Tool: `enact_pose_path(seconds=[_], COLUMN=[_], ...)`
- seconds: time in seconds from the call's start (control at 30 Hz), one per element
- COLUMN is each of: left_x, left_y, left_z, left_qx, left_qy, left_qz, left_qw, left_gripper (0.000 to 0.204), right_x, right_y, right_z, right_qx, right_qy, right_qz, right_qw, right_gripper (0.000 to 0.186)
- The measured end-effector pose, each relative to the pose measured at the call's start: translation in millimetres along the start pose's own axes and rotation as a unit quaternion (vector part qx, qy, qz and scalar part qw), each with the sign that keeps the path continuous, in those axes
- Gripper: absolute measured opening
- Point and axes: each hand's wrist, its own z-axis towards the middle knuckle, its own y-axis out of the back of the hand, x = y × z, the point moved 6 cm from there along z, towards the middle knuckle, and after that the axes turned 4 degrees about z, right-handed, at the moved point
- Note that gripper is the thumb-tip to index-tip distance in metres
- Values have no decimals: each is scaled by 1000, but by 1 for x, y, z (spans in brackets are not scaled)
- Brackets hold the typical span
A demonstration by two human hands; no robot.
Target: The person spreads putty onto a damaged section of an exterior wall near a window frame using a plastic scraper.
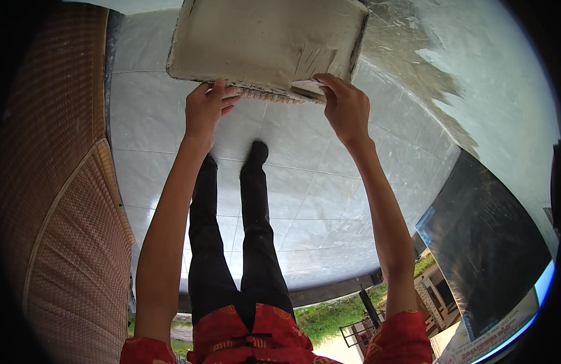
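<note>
A worn, grey-brown rectangular panel (262, 39) fills the top middle, its edges dark and frayed. Along its near edge runs a row of pale, rib-like bits (271, 96). My left hand (209, 108) grips that edge left of centre, thumb on top and fingers reaching underneath. Near the panel's right corner, my right hand (346, 106) pinches a lifted, torn-looking strip (309, 88), fingertips partly hidden. Creases mark the surface beside this strip. I cannot tell what the panel belongs to.
Pale grey floor tiles (310, 182) stretch below, my legs (256, 242) in dark trousers on them. Brown woven-looking furniture (74, 242) stands left. Right are a wall (498, 79) with patchy paint and a dark panel (492, 236). Greenery (326, 318) shows beyond the floor's edge.
</note>
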Motion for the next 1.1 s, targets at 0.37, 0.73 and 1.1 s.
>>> enact_pose_path(seconds=[0.37, 0.73, 1.1], left_x=[-1, 8, -143], left_y=[-2, 6, -6], left_z=[1, -5, -131], left_qx=[-6, -69, 89], left_qy=[-19, 8, -102], left_qz=[-25, -1, 91], left_qw=[999, 998, 987], left_gripper=[43, 33, 39], right_x=[-41, -15, 116], right_y=[-5, 27, 244], right_z=[41, 0, -27], right_qx=[168, 154, -91], right_qy=[-109, -258, -171], right_qz=[112, 505, 699], right_qw=[973, 809, 688], right_gripper=[33, 45, 40])
